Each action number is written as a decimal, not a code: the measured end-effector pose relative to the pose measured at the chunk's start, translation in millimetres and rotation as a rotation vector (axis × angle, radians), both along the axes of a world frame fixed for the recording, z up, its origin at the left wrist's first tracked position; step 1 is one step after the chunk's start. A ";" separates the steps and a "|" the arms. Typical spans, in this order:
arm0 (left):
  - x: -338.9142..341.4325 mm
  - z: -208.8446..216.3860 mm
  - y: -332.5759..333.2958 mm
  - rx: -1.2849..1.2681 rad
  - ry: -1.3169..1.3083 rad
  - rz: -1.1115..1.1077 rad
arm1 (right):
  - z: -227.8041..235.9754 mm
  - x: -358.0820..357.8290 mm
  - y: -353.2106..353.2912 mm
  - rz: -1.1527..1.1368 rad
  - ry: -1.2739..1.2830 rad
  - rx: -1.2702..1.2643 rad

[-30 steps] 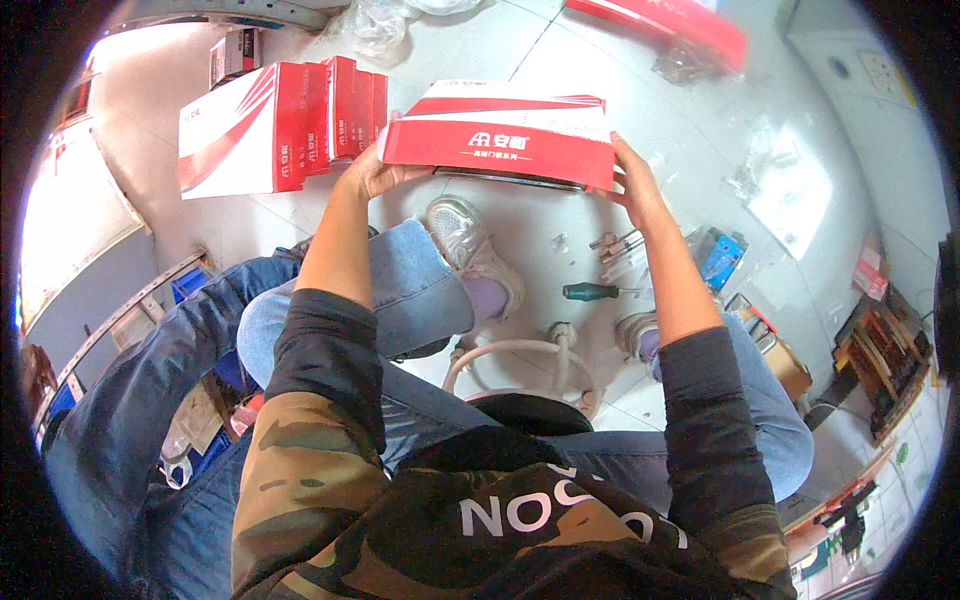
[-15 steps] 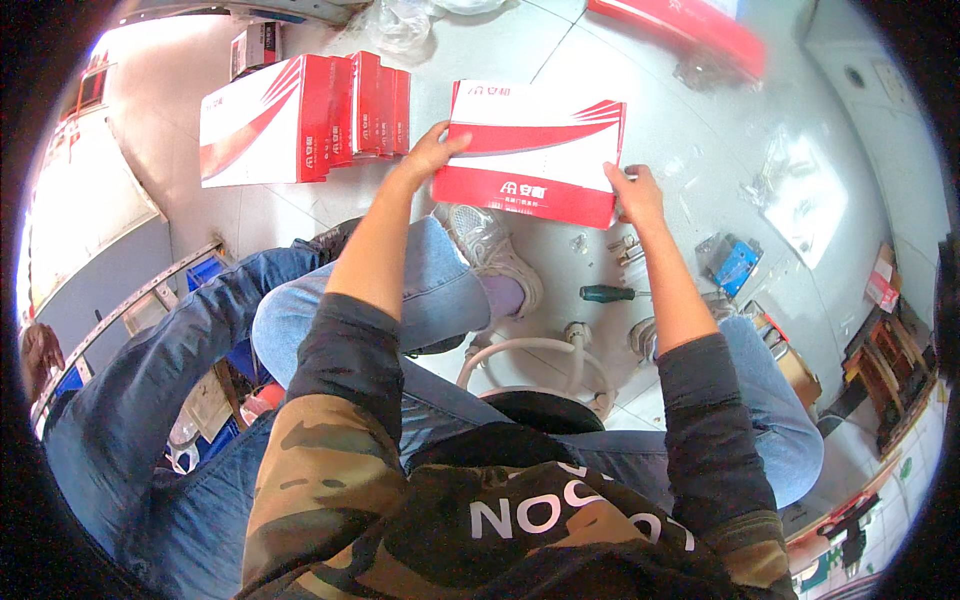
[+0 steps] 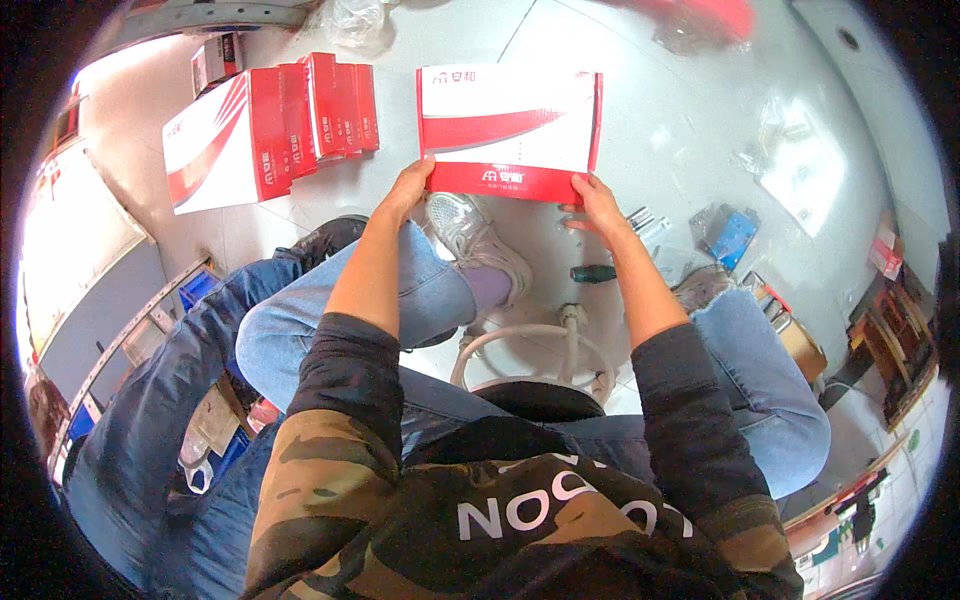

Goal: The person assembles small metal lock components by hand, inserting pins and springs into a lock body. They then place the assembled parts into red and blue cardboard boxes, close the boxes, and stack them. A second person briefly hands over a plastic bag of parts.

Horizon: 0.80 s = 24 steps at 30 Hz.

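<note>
A flat red-and-white cardboard box [image 3: 505,128] is held out in front of me above the floor, its printed broad face turned up. My left hand [image 3: 408,186] grips its near left corner, fingers mostly hidden under the edge. At the near right corner, my right hand [image 3: 600,205] pinches the box between thumb and fingers, with some fingers sticking out below. To the left, several matching red-and-white boxes [image 3: 285,130] stand in a row on the floor, apart from my hands.
A green-handled screwdriver [image 3: 593,273] and metal parts [image 3: 648,222] lie below my right hand. Farther right are a blue item in clear plastic [image 3: 735,238] and plastic wrapping [image 3: 795,170]. Another person's leg in dark jeans [image 3: 175,370] reaches in at left. A round stool base [image 3: 568,340] stands between my legs.
The box has levelled and its near edge lies straighter. Both hands have slid to its near corners. The view has shifted, so the row of boxes appears farther left.
</note>
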<state>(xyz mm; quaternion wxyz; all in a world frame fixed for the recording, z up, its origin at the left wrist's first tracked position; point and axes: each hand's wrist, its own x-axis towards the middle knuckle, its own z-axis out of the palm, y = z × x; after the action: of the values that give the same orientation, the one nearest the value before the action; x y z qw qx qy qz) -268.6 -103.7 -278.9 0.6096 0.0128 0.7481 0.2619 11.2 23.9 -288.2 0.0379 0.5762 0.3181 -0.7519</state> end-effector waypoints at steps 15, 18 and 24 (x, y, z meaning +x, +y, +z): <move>-8.9 2.8 6.4 0.244 0.544 -0.459 | -0.8 2.5 31.0 0.592 -0.138 0.951; -9.4 9.8 7.7 0.253 0.439 -0.342 | 11.6 6.8 36.7 0.519 -0.156 0.957; -28.8 51.0 50.6 0.535 0.486 -0.094 | 47.9 -4.8 48.9 0.319 -0.066 1.037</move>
<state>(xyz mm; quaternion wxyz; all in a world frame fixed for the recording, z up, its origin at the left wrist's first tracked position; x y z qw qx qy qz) -297.4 -53.2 -227.9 0.4005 0.2680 0.7746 0.4096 6.4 72.8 -240.3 -0.1276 0.4870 0.7295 -0.4630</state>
